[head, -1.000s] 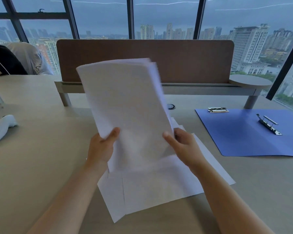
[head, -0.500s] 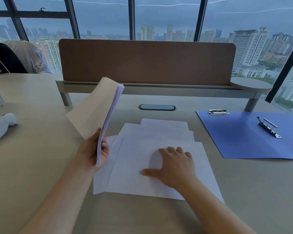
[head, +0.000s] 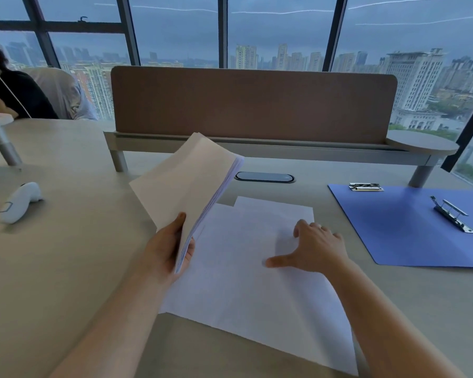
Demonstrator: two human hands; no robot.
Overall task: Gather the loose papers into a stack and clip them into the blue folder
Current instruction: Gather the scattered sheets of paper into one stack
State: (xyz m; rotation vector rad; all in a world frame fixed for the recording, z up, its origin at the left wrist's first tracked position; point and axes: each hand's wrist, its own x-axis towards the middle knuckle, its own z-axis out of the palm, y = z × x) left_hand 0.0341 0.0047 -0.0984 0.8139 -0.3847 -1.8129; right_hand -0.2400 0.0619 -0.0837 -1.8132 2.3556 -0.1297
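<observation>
While the left hand (head: 170,246) grips a tilted paper stack (head: 187,184), the right hand (head: 316,251) rests flat, fingers straight, on loose sheets (head: 246,282) on the desk (head: 66,268); the blue folder (head: 410,227) lies open nearby. Thin sheets could slide apart or crease if dragged.

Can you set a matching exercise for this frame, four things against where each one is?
Things:
1. stack
2. loose sheets
3. folder
4. white controller

Places:
A. open on the desk, far right
B. gripped in the left hand
C. on the desk, far left
D. flat on the desk under the right hand

Pairs: 1-B, 2-D, 3-A, 4-C
</observation>
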